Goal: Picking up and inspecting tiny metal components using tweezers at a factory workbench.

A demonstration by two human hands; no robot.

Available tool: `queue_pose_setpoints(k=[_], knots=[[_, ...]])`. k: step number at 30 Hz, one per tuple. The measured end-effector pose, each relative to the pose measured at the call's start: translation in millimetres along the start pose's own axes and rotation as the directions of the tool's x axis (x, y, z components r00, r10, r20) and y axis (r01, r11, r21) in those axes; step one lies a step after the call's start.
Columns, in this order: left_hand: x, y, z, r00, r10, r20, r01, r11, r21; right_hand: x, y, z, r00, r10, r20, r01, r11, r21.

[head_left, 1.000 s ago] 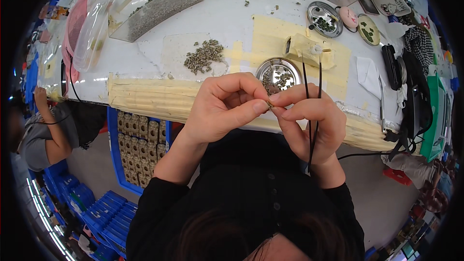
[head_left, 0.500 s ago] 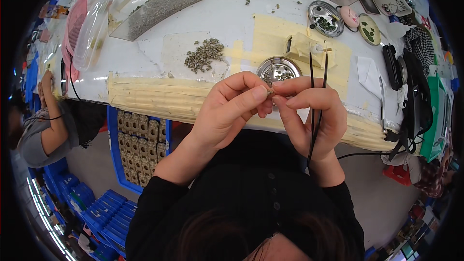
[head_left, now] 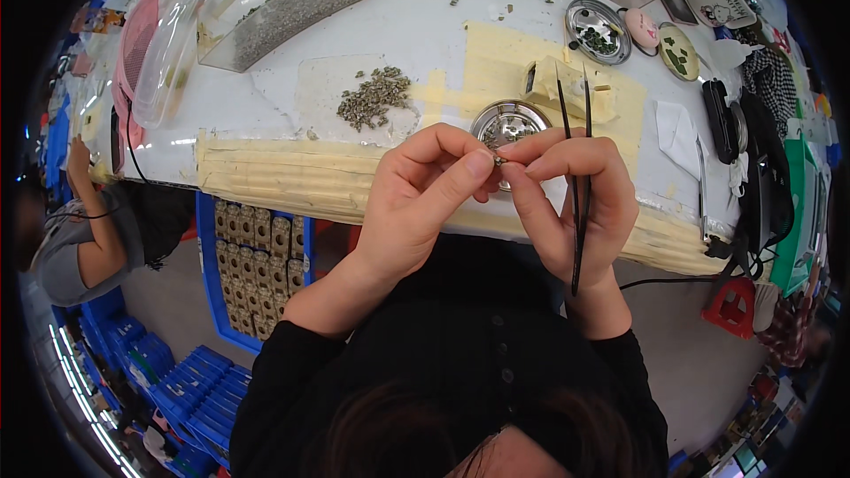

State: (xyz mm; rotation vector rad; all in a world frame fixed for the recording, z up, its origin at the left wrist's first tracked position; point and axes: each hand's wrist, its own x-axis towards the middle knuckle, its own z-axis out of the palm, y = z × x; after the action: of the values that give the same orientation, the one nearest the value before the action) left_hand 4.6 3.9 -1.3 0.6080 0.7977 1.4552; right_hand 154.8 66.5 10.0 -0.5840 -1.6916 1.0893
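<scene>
The left hand [head_left: 425,199] and right hand [head_left: 580,199] each have a pinching grip on a tiny, dull-metallic piece [head_left: 498,160], by the near rim of the round, shiny metal dish [head_left: 512,104]. Pinch lightly, the slim black tweezers [head_left: 581,235] angled clear, right of the dish.

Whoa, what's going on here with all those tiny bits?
A person's left hand and right hand meet at a tiny piece, too small to make out clearly. Black tweezers sit in the right hand, tips apart. Just beyond is a round metal dish holding small bits, and a loose pile of small pieces lies to its left.
</scene>
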Motion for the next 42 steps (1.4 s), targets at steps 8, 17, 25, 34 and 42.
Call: queue_pose_setpoints(k=[8,17,25,34,42], knots=[[0,-3,-3,0.907,0.419,0.036,-0.367,0.747,0.555,3,-1,-2,0.994,0.104,0.023,-0.105,0.992,0.063],[0,-1,-6,0.813,0.546,0.201,-0.498,0.476,0.725,3,-4,-1,0.983,0.178,0.050,-0.183,0.976,0.116],[6,-1,-4,0.764,0.624,0.163,-0.522,0.450,0.724,3,-5,1,0.981,0.192,0.025,-0.194,0.974,0.117],[2,-3,-8,0.778,0.578,0.245,-0.529,0.395,0.751,3,-5,1,0.980,0.196,0.029,-0.198,0.968,0.155],[0,-2,-5,0.931,0.363,0.025,-0.334,0.824,0.457,1,5,-2,0.999,0.032,0.031,-0.035,0.995,0.097]])
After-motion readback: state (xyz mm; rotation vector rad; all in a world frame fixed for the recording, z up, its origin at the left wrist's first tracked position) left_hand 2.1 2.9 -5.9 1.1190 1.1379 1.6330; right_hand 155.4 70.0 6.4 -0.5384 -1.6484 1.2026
